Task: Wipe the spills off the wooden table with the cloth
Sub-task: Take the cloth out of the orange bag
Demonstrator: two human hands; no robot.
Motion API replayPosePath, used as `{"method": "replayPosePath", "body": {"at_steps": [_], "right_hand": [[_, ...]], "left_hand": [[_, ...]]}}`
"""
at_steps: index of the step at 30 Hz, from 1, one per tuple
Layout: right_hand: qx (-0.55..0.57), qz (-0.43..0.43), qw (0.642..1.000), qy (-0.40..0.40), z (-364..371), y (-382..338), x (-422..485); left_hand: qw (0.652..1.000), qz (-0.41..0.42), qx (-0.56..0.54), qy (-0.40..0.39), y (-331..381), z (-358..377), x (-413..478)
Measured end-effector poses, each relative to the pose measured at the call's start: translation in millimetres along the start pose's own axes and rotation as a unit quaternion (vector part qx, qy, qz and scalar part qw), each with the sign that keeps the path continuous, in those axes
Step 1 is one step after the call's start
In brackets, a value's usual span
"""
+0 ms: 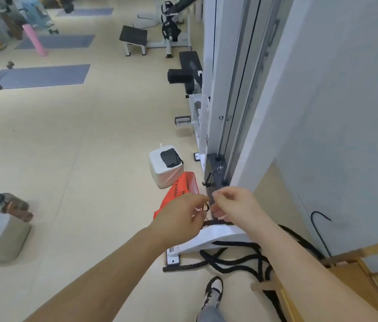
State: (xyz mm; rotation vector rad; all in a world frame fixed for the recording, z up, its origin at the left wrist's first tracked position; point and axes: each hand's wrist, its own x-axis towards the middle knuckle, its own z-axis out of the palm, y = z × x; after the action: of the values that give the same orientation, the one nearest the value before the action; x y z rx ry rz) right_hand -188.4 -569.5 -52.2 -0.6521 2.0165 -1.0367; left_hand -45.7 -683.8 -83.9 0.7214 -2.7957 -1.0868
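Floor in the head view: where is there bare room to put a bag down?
The widest bare tiles lie between the purple mat, the water jug and the white bin. It is crowded by the machine base: orange bag, coiled black rope. There the left hand holds a dark loop.

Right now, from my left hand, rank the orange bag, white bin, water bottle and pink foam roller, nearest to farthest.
Head view, from the left hand, pinching a dark loop:
1. Orange bag, just beyond on the floor.
2. White bin, behind the bag.
3. Water bottle, far left.
4. Pink foam roller, across the room, upper left.
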Motion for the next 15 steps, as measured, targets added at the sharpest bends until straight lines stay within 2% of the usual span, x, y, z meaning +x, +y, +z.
{"method": "replayPosePath", "body": {"at_steps": [6,9,15], "right_hand": [[-0.007,-0.021,0.999,-0.026,10.8,-50.5,142.7],[0.011,-0.003,1.0,-0.029,13.9,-78.1,193.1],[0.058,0.038,0.998,-0.005,30.8,-114.6,318.1]], "left_hand": [[0.999,-0.045,0.007,0.018,-66.6,-53.5,98.2],[0.998,-0.053,-0.008,0.032,-91.6,-84.5,141.3],[0.998,-0.043,0.023,-0.029,-172.7,-140.0,258.9]]}}
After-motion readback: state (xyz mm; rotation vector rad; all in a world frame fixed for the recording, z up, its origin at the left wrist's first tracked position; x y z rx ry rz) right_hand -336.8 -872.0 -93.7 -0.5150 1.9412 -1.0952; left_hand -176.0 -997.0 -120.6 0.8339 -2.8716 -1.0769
